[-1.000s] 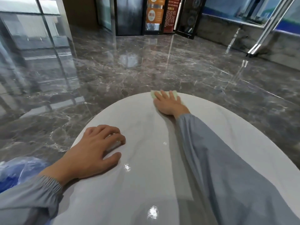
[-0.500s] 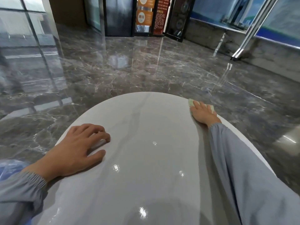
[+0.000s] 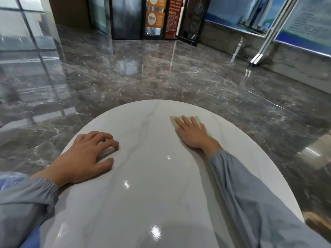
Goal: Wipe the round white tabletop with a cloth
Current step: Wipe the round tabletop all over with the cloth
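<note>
Pale green cloth (image 3: 197,120) lies flat under the right hand (image 3: 191,134), fingers spread, on the round white tabletop's (image 3: 152,194) far right; left hand (image 3: 86,158) braces, fingers loosely curled, holding nothing; wiping looks midway, near half unreached

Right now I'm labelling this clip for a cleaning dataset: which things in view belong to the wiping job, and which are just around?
Part of the job:
- round white tabletop
- pale green cloth, flat under the right hand
- left hand, resting on the tabletop near its left edge

Just around:
- dark marble floor
- orange signs at the far wall
- blue plastic at lower left
</note>
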